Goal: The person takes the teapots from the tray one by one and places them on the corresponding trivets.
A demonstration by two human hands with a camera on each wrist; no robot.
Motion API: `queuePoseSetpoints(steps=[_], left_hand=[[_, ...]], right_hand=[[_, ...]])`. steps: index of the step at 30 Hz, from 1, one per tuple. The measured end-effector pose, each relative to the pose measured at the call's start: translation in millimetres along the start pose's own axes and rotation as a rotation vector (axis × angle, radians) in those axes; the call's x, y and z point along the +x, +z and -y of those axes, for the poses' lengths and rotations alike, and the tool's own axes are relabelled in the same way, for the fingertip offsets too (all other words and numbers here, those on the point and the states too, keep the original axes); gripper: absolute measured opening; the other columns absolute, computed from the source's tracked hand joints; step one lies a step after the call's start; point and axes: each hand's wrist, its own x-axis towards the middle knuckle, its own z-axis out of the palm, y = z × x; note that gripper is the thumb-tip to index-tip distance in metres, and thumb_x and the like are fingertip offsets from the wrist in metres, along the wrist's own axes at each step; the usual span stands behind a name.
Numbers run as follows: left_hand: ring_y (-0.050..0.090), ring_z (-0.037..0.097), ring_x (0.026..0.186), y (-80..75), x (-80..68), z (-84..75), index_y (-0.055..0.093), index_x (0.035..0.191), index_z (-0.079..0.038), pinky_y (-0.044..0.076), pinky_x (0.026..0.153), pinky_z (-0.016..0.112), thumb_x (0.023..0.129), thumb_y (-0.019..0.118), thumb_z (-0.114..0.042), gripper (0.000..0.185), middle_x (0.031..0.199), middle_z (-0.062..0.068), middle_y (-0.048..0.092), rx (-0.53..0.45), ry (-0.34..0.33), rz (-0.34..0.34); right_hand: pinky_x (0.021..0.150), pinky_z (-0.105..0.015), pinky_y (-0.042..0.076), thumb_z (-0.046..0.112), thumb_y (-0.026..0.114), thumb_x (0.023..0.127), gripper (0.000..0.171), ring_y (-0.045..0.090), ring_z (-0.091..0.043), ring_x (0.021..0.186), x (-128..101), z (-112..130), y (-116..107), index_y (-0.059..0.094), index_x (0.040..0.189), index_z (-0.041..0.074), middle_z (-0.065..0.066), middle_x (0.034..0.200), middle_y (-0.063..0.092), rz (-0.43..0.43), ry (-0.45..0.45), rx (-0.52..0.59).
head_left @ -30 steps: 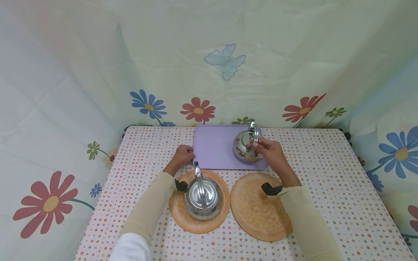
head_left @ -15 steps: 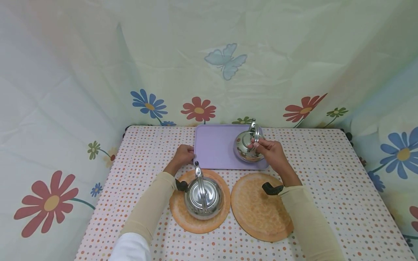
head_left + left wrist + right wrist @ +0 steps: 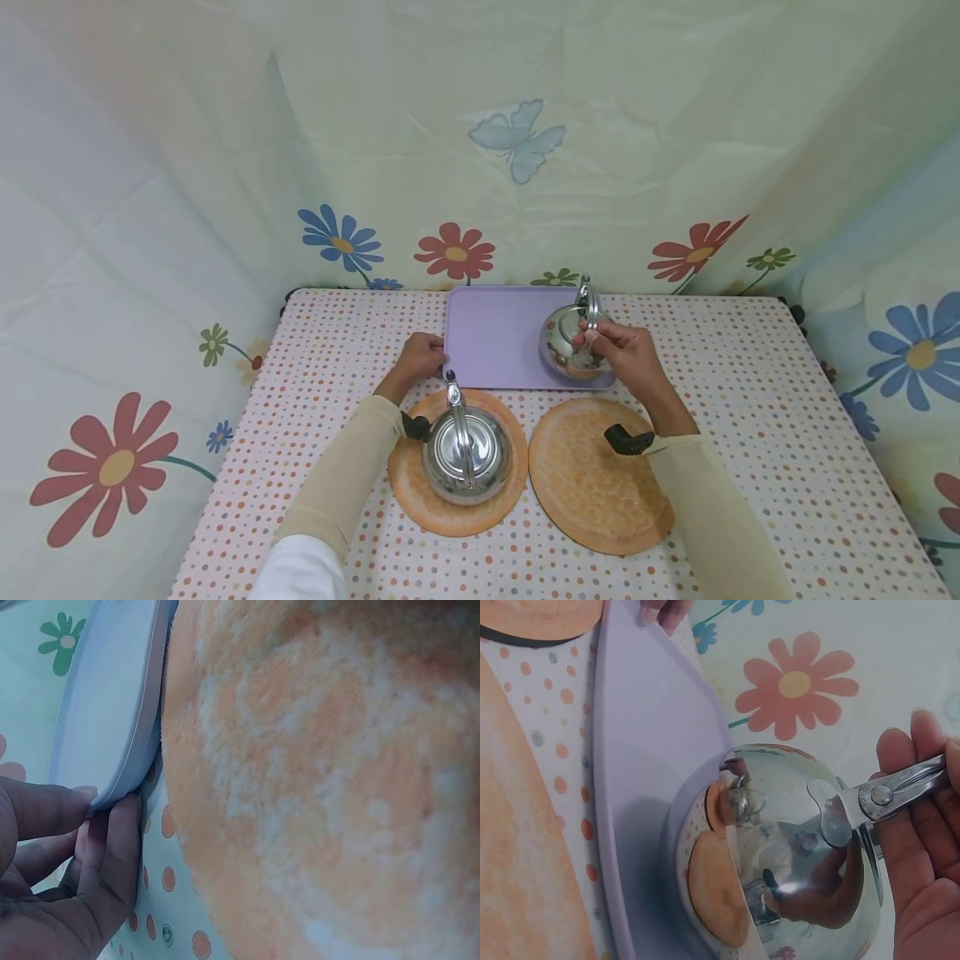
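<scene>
One kettle (image 3: 572, 342) sits on the tray (image 3: 491, 337) behind two mats, another kettle (image 3: 467, 454) on the left mat (image 3: 408, 487).

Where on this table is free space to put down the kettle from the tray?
The right orange mat is bare, beside the mat carrying the other kettle. The purple tray's left half is free too. It is crowded where the right hand holds the kettle and the left hand grips the tray corner.
</scene>
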Motion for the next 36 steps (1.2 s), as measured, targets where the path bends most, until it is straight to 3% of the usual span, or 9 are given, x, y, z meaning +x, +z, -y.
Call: queuePoseSetpoints(steps=[14, 36], left_hand=[[0.065, 0.022, 0.078, -1.1, -1.8, -0.5, 0.056, 0.128, 0.009, 0.058, 0.065, 0.029, 0.088, 0.06, 0.003, 0.041, 0.094, 0.015, 0.061, -0.016, -0.015, 0.008], [0.066, 0.022, 0.078, 0.1, 0.3, 0.5, 0.057, 0.128, 0.008, 0.058, 0.066, 0.029, 0.088, 0.06, 0.002, 0.041, 0.094, 0.015, 0.062, -0.002, -0.012, 0.009]], right_hand=[[0.073, -0.027, 0.056, 0.015, 0.057, 0.099, 0.028, 0.059, -0.002, 0.11, -21.2, 13.5, -4.7, 0.071, 0.099, -0.01, -0.014, 0.1, 0.072, 0.039, -0.003, -0.048], [0.078, -0.018, 0.053, 0.003, 0.056, 0.098, 0.02, 0.06, -0.001, 0.106, -56.9, 40.8, -10.9, 0.072, 0.099, -0.008, -0.009, 0.093, 0.073, 0.042, -0.06, -0.1]])
